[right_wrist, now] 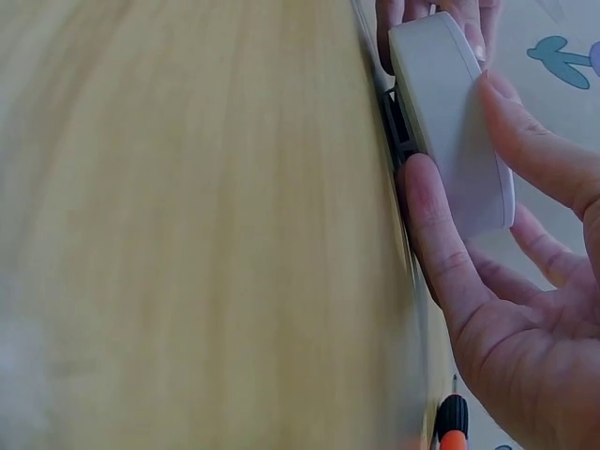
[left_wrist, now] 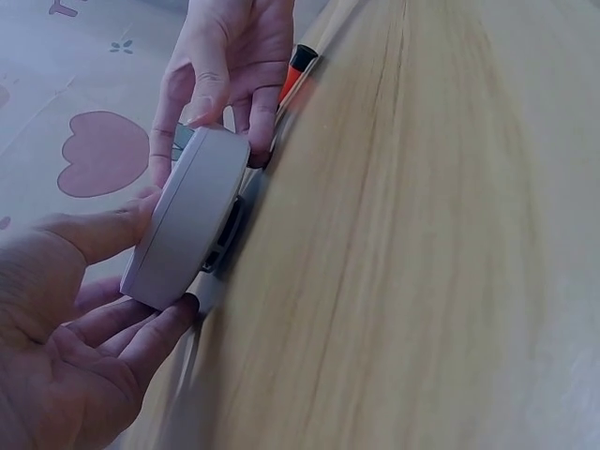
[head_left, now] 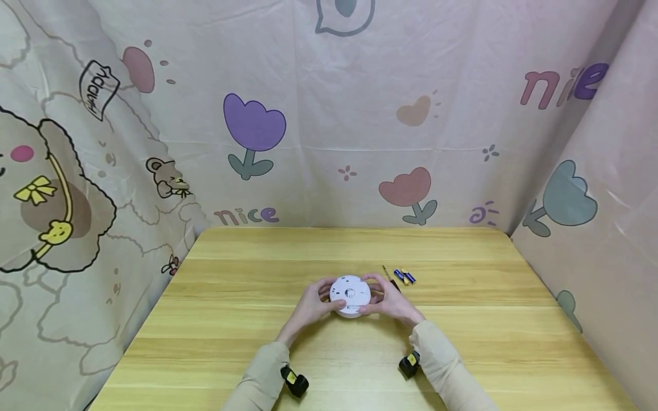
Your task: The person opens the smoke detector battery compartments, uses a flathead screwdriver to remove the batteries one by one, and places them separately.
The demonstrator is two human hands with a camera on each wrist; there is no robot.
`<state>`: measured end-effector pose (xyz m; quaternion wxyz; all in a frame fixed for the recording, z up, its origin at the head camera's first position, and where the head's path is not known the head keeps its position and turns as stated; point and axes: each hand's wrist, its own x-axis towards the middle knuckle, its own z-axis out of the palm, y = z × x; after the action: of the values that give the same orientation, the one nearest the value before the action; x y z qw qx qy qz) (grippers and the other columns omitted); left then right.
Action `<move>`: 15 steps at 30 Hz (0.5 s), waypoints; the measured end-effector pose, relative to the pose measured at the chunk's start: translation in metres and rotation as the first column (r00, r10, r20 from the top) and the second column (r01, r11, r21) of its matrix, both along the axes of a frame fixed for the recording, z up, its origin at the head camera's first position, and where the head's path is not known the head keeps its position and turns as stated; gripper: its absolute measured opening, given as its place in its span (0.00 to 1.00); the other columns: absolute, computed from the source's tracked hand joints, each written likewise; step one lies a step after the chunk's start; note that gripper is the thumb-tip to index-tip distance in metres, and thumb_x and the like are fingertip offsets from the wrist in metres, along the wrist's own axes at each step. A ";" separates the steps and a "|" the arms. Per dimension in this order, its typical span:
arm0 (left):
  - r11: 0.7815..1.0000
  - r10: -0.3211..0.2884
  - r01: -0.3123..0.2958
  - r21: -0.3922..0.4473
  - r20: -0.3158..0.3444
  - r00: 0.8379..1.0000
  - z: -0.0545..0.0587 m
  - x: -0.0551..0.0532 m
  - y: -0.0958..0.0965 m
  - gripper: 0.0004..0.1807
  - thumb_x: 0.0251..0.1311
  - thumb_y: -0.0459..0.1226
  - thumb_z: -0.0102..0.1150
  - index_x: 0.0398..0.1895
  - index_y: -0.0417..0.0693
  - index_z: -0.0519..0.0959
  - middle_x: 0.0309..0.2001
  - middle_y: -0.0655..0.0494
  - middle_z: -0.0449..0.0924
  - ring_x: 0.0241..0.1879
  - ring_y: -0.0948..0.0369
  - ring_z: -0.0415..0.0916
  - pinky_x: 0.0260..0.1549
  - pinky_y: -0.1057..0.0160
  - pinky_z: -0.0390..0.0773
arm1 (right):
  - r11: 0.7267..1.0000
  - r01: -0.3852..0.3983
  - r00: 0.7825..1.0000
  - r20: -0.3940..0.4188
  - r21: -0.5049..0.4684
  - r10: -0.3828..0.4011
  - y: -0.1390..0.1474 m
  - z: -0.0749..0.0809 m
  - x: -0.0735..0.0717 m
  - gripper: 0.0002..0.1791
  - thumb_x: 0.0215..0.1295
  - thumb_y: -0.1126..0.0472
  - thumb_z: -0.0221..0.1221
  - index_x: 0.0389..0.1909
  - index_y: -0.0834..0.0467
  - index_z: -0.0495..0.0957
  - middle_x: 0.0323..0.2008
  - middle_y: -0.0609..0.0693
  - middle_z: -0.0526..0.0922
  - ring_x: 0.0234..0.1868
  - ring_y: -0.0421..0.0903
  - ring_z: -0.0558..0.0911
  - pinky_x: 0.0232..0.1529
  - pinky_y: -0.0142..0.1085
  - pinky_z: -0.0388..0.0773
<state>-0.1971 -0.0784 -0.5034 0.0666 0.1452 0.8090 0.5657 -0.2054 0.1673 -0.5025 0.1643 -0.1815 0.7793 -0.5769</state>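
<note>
A round white smoke detector (head_left: 350, 294) is held above the table between both hands, its flat back with a slotted centre facing up. The left hand (head_left: 315, 303) grips its left side, thumb on the near left edge and fingers underneath. On the opposite side the right hand (head_left: 390, 299) grips the rim between thumb and fingers. In the left wrist view the smooth side wall of the detector (left_wrist: 192, 220) shows, with a dark vented part on its underside. The right wrist view has the right fingertips (right_wrist: 427, 178) beside that vented part.
Just behind the right hand lies a screwdriver (head_left: 394, 283) with an orange and black handle. Several small blue and gold batteries (head_left: 404, 277) sit to its right. Printed cloth (head_left: 339, 114) hangs behind and beside the wooden table (head_left: 247, 285).
</note>
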 end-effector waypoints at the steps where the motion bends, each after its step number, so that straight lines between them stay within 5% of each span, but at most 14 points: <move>1: 1.000 0.002 -0.002 0.002 0.002 1.000 0.000 0.000 0.000 0.36 0.56 0.33 0.73 0.67 0.31 0.69 0.64 0.31 0.75 0.64 0.38 0.74 0.66 0.45 0.75 | 1.000 -0.001 1.000 0.004 -0.009 0.001 0.000 0.000 0.000 0.44 0.55 0.64 0.73 0.71 0.57 0.61 0.65 0.72 0.73 0.44 0.49 0.85 0.51 0.38 0.82; 15: 1.000 0.001 -0.001 -0.002 0.000 1.000 0.001 0.002 -0.001 0.36 0.55 0.34 0.73 0.66 0.32 0.70 0.64 0.33 0.75 0.64 0.39 0.75 0.66 0.46 0.75 | 0.996 0.036 0.994 0.104 -0.081 -0.027 0.003 -0.003 0.000 0.42 0.63 0.64 0.66 0.74 0.64 0.57 0.57 0.70 0.76 0.37 0.47 0.86 0.43 0.42 0.89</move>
<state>-0.1953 -0.0791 -0.5023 0.0663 0.1449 0.8097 0.5649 -0.2053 0.1702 -0.5060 0.1874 -0.1460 0.7481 -0.6196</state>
